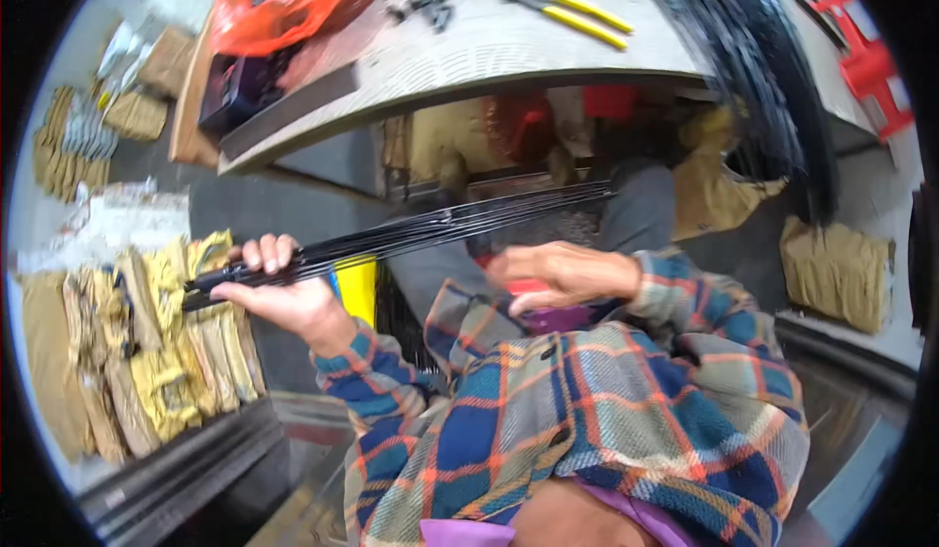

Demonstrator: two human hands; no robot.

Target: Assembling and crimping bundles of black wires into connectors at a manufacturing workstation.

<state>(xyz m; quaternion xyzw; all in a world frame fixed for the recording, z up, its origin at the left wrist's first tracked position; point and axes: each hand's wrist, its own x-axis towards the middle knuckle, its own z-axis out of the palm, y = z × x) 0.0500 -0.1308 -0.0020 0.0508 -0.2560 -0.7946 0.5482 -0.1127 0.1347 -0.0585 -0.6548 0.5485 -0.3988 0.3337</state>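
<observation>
A bundle of long, thin black rods (450, 222) lies slanting across my lap, its far end rising to the right. My left hand (279, 283) is closed round its thicker left end, thumb along the near side. My right hand (567, 271) hovers over my lap, just on the near side of the rods and apart from them. Its fingers reach leftward, slightly blurred, with the thumb held away, and I see nothing in it. Something red shows just beneath that hand, too covered to name.
Ahead stands a worktable (460, 53) bearing yellow-handled pliers (577, 17), small black parts (427, 6) and a red plastic bag (293, 4). Black strands (758, 68) hang over its right side. Brown-wrapped packs (147, 342) lie left; another pack (836, 275) sits right.
</observation>
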